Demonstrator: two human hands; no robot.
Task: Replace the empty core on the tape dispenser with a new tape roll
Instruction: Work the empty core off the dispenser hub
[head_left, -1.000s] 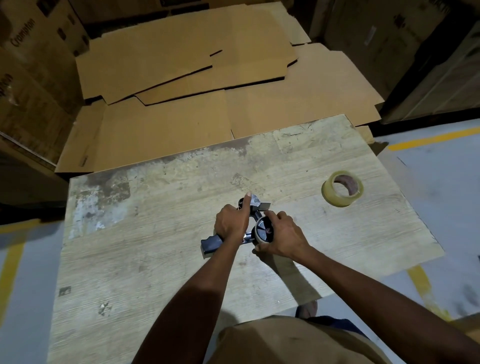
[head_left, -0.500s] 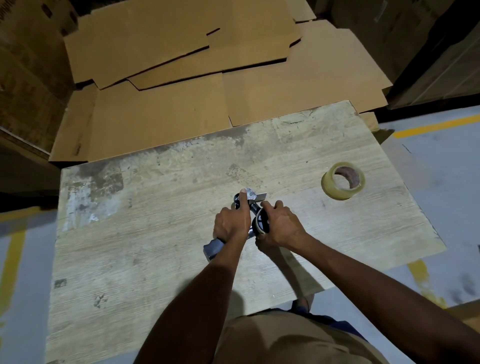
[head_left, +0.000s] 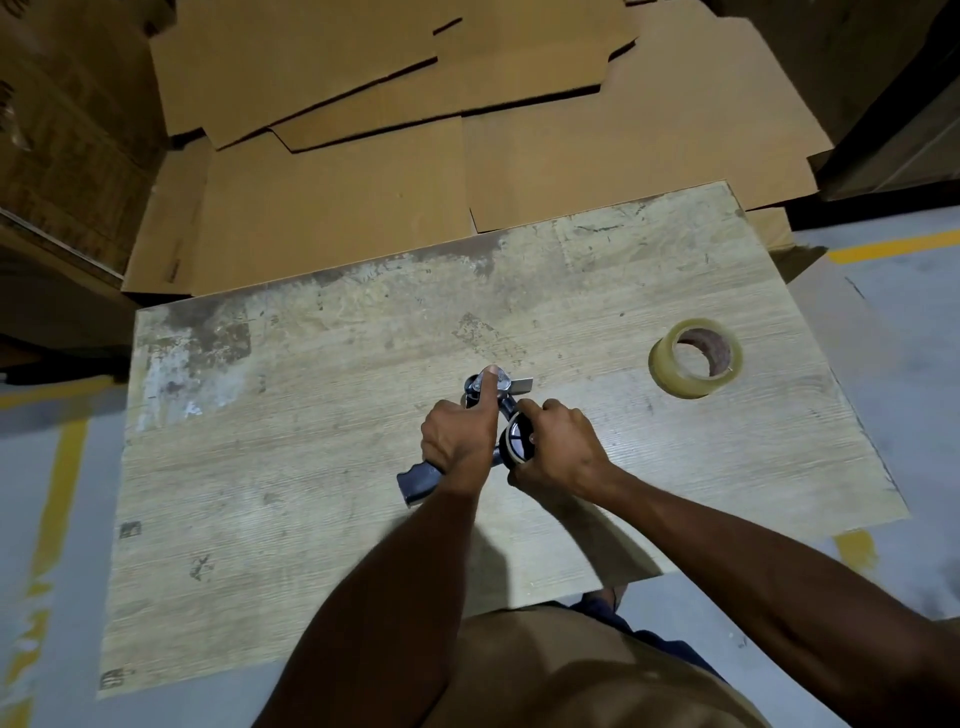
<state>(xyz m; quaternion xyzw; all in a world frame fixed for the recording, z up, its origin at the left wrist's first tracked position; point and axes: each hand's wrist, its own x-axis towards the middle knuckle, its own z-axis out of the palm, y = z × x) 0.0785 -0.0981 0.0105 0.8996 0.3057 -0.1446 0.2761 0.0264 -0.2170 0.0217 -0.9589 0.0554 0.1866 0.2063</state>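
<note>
**Both hands on the dispenser, new roll waiting at the right**

From my station I see the tape dispenser (head_left: 418, 480) held low over the middle of the table (head_left: 291, 467), a worn board with a pale wood-grain print, scuffed and blotchy along the far edge. The left hand (head_left: 457, 441) is wrapped around the dispenser's dark, moulded handle, whose ribbed butt sticks out below the fist. One finger of that hand is stretched forward along the frame, its tip resting on the shiny metal plate at the front.

The right hand (head_left: 558, 447) curls around the empty core (head_left: 516, 439), with the fingers over the top and the thumb underneath. The core shows as a thin tan ring around a dark spoked hub, seated on the dispenser just beside the left knuckles.

The new tape roll (head_left: 695, 358) lies on the table well apart to the right. It is a thick, glossy, yellowish-clear hoop with a brown cardboard lining, and neither hand touches it.

Beyond the table, flat sheets of brown corrugated cardboard (head_left: 337, 208) overlap in a loose stack. The floor (head_left: 893, 332) is smooth grey with a yellow painted line (head_left: 883, 250).
</note>
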